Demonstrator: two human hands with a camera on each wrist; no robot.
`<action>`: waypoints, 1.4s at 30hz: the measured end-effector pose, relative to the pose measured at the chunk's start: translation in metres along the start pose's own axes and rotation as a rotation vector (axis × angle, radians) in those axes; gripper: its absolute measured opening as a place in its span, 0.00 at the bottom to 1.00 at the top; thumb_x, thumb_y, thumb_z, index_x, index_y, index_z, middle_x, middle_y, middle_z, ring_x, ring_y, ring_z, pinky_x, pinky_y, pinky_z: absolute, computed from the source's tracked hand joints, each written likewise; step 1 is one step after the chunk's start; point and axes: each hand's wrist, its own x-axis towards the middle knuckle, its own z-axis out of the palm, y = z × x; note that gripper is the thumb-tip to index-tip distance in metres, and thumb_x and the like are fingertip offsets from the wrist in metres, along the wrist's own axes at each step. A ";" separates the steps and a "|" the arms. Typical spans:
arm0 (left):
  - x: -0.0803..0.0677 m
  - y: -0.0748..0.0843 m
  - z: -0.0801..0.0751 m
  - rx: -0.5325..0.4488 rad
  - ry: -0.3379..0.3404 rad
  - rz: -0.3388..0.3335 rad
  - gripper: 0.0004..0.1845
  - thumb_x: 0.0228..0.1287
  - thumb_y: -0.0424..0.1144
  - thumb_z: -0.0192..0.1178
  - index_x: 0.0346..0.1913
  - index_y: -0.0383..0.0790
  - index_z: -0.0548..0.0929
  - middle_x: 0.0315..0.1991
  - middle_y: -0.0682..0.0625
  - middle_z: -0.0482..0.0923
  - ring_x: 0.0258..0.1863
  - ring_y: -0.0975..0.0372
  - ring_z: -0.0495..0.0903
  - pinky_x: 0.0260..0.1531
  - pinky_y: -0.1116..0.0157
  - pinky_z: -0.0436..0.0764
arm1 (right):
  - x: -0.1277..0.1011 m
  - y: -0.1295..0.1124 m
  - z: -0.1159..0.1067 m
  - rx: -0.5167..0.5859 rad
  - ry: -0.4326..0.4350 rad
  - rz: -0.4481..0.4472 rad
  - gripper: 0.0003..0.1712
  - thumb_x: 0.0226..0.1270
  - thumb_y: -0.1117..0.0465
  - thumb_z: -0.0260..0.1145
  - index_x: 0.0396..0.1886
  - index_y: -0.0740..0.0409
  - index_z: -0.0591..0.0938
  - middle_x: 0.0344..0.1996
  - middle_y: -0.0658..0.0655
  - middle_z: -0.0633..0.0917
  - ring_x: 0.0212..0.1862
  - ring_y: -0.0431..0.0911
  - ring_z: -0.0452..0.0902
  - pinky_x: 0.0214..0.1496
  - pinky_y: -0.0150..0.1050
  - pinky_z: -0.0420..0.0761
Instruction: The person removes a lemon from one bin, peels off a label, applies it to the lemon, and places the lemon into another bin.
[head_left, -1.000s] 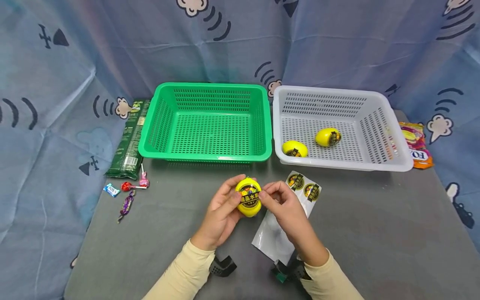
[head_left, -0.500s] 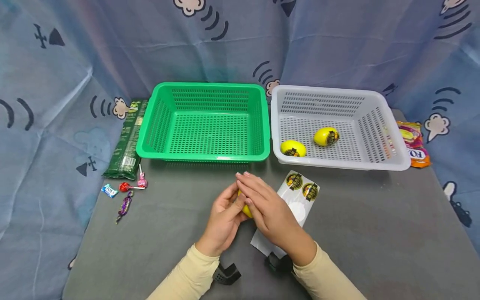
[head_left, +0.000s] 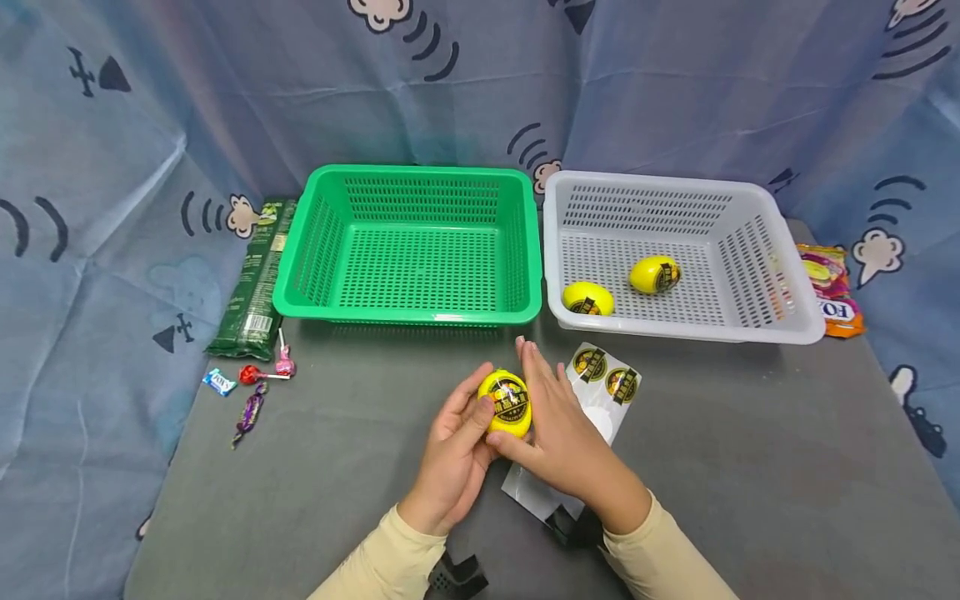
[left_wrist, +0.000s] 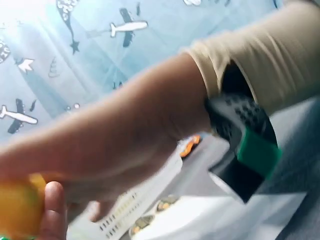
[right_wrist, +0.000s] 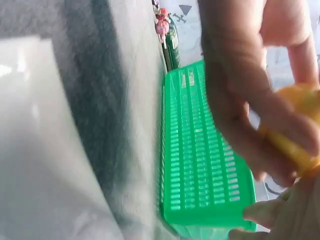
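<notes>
My left hand (head_left: 459,442) grips a yellow egg-shaped toy (head_left: 507,403) with a round black-and-yellow sticker on its face, above the grey table (head_left: 735,467). My right hand (head_left: 555,417) lies against the egg's right side, fingers straight and pointing away, thumb under the egg. In the left wrist view the egg (left_wrist: 17,205) shows at the lower left, beside the right forearm. In the right wrist view the egg (right_wrist: 297,125) sits behind blurred fingers. A white sticker sheet (head_left: 592,400) with two round stickers lies under the right hand.
A green basket (head_left: 412,246) stands at the back centre. A white basket (head_left: 750,250) beside it holds two yellow eggs (head_left: 588,298). A green packet (head_left: 255,279) and several sweets (head_left: 255,383) lie at the left; an orange snack bag (head_left: 832,292) at the far right.
The right hand, which pinched at the sticker and then covered the egg, has slid to the egg's right side. The sticker's face shows again. The left hand keeps its hold.
</notes>
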 end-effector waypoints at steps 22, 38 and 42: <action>0.136 0.039 0.101 0.318 -0.013 0.224 0.13 0.79 0.32 0.56 0.61 0.39 0.75 0.52 0.46 0.76 0.33 0.59 0.83 0.29 0.66 0.83 | -0.015 0.075 -0.084 -0.244 0.532 0.446 0.21 0.80 0.55 0.66 0.65 0.59 0.86 0.72 0.66 0.76 0.83 0.60 0.49 0.80 0.67 0.33; 0.212 0.042 0.101 0.859 -0.112 -0.084 0.26 0.81 0.53 0.58 0.76 0.52 0.75 0.74 0.51 0.72 0.69 0.55 0.75 0.65 0.53 0.77 | 0.000 0.079 -0.074 -0.237 0.471 0.409 0.21 0.80 0.56 0.67 0.66 0.59 0.85 0.74 0.67 0.74 0.82 0.64 0.50 0.79 0.70 0.35; 0.170 0.053 0.074 0.802 -0.166 0.032 0.18 0.81 0.47 0.60 0.62 0.39 0.84 0.56 0.47 0.83 0.52 0.54 0.83 0.53 0.56 0.85 | -0.006 0.077 -0.072 -0.243 0.461 0.438 0.22 0.79 0.58 0.67 0.66 0.61 0.84 0.74 0.68 0.73 0.82 0.64 0.51 0.79 0.70 0.35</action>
